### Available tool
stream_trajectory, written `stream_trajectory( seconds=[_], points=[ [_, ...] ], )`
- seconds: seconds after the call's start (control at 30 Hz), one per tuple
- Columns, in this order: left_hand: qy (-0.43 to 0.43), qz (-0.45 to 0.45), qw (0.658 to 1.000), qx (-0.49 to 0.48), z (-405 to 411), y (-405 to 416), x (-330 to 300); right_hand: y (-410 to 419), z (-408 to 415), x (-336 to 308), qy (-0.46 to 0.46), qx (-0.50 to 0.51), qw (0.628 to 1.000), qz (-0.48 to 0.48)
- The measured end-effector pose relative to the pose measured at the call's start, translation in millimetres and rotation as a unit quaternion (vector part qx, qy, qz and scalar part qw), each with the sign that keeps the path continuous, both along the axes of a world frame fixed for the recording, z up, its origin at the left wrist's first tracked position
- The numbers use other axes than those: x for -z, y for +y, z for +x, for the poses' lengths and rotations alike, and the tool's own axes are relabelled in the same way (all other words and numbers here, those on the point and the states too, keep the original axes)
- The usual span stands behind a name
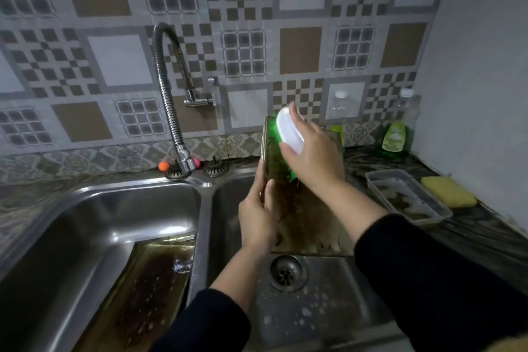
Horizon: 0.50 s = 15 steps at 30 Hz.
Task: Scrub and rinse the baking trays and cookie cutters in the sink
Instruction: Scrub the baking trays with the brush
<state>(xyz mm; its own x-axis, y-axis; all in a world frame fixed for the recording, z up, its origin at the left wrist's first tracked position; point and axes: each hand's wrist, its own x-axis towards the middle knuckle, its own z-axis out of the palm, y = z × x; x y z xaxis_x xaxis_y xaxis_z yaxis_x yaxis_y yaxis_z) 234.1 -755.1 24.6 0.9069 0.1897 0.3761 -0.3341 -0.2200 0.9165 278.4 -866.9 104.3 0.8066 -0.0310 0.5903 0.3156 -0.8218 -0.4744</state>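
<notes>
Head view shows a stained baking tray (308, 208) propped upright in the right basin (314, 308), left hand (257, 217) gripping its edge, right hand (311, 151) wrapped round a green-bristled brush (285, 134) pressed to it. Scrubbing seems underway; next, likely strokes further down, then rinsing under the faucet (183, 157).

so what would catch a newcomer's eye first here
First the scrub brush, white with green bristles, gripped by the right hand against a stained baking tray stood up in the right sink basin. The left hand holds the tray's left edge. A second tray lies in the left basin.
</notes>
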Motion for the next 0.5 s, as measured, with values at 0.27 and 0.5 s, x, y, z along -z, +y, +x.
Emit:
stream_trajectory(
  seconds=[0.27,0.5],
  points=[
    [0.023,0.024,0.995,-0.089,6,37,10,28,-74,88,0.09,-0.099,0.991,0.031],
    [-0.061,0.271,0.956,-0.092,-5,32,15,25,-17,27,0.088,0.033,0.978,0.188]
  ],
)
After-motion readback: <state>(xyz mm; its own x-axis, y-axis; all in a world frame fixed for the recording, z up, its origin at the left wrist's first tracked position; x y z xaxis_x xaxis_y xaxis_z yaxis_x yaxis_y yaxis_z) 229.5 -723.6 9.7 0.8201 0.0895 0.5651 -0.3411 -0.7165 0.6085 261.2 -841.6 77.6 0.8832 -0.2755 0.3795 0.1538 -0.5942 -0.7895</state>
